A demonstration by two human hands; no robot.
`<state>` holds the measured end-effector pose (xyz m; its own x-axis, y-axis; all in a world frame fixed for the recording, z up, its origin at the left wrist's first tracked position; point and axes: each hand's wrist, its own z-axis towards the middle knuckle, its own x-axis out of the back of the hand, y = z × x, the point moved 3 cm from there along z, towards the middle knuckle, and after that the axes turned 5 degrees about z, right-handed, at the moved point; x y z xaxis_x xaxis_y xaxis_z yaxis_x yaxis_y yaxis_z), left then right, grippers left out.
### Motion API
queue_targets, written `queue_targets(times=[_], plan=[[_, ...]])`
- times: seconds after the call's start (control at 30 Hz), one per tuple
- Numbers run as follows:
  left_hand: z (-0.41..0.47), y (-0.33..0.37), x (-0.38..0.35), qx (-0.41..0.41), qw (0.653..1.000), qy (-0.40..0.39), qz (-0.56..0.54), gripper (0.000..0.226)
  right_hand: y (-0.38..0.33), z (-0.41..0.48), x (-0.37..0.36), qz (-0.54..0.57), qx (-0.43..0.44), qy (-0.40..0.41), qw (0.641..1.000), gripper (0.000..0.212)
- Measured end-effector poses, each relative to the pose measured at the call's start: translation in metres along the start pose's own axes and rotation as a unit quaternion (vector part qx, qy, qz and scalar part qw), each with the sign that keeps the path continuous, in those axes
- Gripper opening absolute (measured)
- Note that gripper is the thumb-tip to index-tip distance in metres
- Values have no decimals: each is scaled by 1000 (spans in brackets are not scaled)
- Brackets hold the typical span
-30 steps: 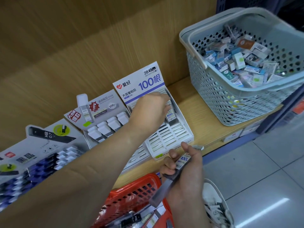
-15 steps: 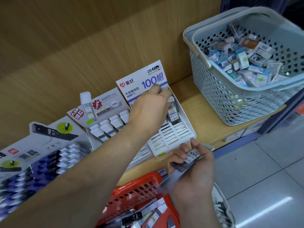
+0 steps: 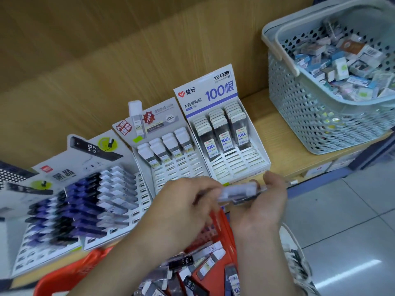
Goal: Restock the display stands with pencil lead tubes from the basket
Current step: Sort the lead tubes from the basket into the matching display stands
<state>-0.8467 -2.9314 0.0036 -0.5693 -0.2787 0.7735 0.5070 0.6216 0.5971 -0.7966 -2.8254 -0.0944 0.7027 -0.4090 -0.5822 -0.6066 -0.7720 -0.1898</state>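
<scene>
Back from the mid-frame display stand (image 3: 237,162), the left hand (image 3: 186,204) pinches the lead tubes (image 3: 239,192) the right hand (image 3: 263,210) grips; a hurried tug could scatter them.

Pale wood-grain shelf (image 3: 277,133): matt, with fine straight grain. Wood-grain back panel (image 3: 106,50): same finish, matt.

Grey-green perforated plastic basket (image 3: 299,107): smooth, slight sheen.

Red perforated plastic basket (image 3: 226,229): smooth, semi-gloss.

White cardboard display stand (image 3: 259,146): matt slotted tray; printed header card shows a light sheen.

Clear plastic pencil lead tubes (image 3: 239,192): glossy and see-through; detail blurred.

Grey floor tiles (image 3: 352,221): smooth, glossy, carrying a bright reflection.

White lace-up shoe (image 3: 299,265): matt upper; material not determinable.
</scene>
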Motion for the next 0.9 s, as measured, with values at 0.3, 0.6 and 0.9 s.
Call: queue_targets(times=[0.3,0.6,0.9], plan=[[-23,-19,23,158,946,63,-277,23,40,-57,-22,-283,-56,-360,887,15],[-68,-56,55,115,948,219,-201,35,76,-75,-9,-381,-149,-393,824,5],[-121,-88,102,89,942,287,-148,12,137,-105,7,-452,-271,-427,735,39]])
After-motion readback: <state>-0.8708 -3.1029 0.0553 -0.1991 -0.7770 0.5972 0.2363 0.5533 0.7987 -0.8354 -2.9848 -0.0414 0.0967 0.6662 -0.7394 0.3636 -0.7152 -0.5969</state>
